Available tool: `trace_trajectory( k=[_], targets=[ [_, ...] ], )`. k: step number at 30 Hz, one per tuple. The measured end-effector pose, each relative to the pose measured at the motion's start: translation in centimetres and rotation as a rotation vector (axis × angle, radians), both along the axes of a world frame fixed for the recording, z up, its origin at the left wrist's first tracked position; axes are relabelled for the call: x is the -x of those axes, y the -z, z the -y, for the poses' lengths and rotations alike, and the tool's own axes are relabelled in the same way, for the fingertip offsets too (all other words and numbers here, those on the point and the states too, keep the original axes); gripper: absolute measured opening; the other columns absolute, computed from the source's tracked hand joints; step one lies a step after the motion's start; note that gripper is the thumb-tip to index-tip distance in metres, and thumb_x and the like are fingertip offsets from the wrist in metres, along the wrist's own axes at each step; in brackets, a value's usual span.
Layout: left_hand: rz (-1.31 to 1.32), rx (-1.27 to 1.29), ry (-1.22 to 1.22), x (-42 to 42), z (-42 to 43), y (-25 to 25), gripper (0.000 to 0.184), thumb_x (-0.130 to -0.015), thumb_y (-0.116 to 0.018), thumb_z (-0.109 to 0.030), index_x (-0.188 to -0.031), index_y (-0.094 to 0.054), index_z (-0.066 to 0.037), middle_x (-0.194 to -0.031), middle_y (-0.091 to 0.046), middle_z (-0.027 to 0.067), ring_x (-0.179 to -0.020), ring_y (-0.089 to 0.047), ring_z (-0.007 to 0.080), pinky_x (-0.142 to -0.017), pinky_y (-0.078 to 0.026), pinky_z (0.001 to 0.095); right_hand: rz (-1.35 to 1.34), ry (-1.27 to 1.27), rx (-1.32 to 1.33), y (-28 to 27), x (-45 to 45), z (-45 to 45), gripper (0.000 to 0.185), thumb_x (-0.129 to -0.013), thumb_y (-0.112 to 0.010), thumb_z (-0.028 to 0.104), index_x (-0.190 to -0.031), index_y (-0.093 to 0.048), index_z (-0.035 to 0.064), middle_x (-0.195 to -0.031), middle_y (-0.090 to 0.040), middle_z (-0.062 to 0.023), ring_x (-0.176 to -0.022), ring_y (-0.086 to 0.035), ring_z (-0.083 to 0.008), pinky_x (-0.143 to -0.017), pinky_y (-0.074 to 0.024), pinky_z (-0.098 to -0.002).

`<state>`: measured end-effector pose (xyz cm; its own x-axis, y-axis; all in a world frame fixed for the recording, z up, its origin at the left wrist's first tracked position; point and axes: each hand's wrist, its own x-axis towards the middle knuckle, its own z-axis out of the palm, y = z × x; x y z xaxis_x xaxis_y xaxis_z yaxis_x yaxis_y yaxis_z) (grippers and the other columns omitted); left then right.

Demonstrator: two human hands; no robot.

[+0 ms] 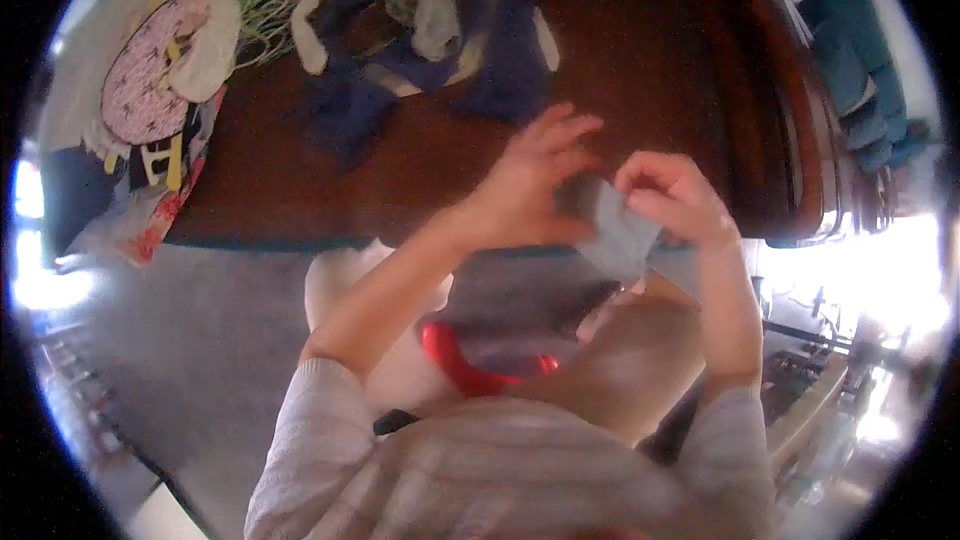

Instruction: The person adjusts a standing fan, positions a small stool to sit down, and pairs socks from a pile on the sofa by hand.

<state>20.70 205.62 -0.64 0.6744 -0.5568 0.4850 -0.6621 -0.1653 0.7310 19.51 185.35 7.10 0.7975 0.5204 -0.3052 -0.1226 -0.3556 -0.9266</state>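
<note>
My right hand pinches the upper edge of a small pale grey piece of fabric, which hangs down over the table's near edge. To its left, my left hand has its fingers spread and slightly blurred. Its thumb is close to the fabric's left side; whether they touch I cannot tell. Beyond the hands, navy cloth pieces lie on the dark brown table with cream strips and a crumpled grey-white piece.
At the table's left lies a heap with a pink patterned oval piece, a white curved piece and green cords. Stacked dark blue-green cloth is at the right. Something red shows between my legs below the table.
</note>
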Motion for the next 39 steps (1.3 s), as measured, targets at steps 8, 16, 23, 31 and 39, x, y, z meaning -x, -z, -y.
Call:
trace_trajectory(
  k=[8,16,23,31,39],
  targets=[
    [-0.428,-0.063,-0.133,-0.9,-0.6,2.6,0.029,-0.066,-0.065,-0.018,-0.089,-0.056,-0.003,-0.075,-0.060,0.0123,-0.072,-0.059,0.0243,-0.065,-0.046,0.0330,0.167,-0.069,0.298,2.7,-8.3,1.5,0.013,-0.073,-0.058,0.010,-0.083,-0.059,0.0015,-0.079,-0.059,-0.0018,-0.074,-0.053,-0.0079,-0.069,-0.0430,-0.0233],
    [-0.285,-0.431,-0.436,-1.8,-1.3,3.6,0.035,-0.069,-0.057,-0.014,-0.103,-0.051,-0.011,-0.083,-0.059,0.0147,-0.076,-0.057,0.0328,-0.069,-0.047,0.0411,0.922,0.079,0.552,7.2,-14.7,-15.1,0.052,-0.067,-0.063,0.039,-0.105,-0.054,0.0058,-0.094,-0.060,-0.0126,-0.085,-0.058,-0.0273,-0.073,-0.0466,-0.0359],
    [-0.202,-0.143,-0.555,-2.2,-2.6,2.4,0.035,-0.068,-0.061,-0.010,-0.102,-0.052,-0.007,-0.087,-0.057,0.0113,-0.072,-0.058,0.0229,-0.065,-0.047,0.0323,0.701,0.275,0.138,5.2,-17.1,-11.4,0.028,-0.067,-0.055,0.018,-0.090,-0.060,0.0027,-0.074,-0.061,-0.0120,-0.069,-0.058,-0.0211,-0.063,-0.0454,-0.0304],
    [-0.808,0.727,-0.265,-2.6,-3.2,0.0,0.042,-0.070,-0.063,-0.003,-0.110,-0.047,-0.004,-0.104,-0.051,0.0027,-0.086,-0.052,0.0130,-0.069,-0.044,0.0251,-0.041,0.274,-0.492,-1.1,-7.6,-1.6,0.027,-0.075,-0.036,0.006,-0.098,-0.051,0.0016,-0.087,-0.055,-0.0046,-0.080,-0.054,-0.0133,-0.071,-0.0454,-0.0268],
    [-0.898,0.580,0.308,-0.7,0.8,1.1,0.036,-0.071,-0.060,0.000,-0.105,-0.051,-0.004,-0.102,-0.054,0.0036,-0.089,-0.053,0.0125,-0.075,-0.045,0.0272,-0.057,0.322,-0.588,-0.9,-2.2,0.3,0.025,-0.079,-0.040,0.010,-0.100,-0.050,0.0003,-0.087,-0.056,-0.0060,-0.079,-0.054,-0.0130,-0.069,-0.0440,-0.0239]
  ],
)
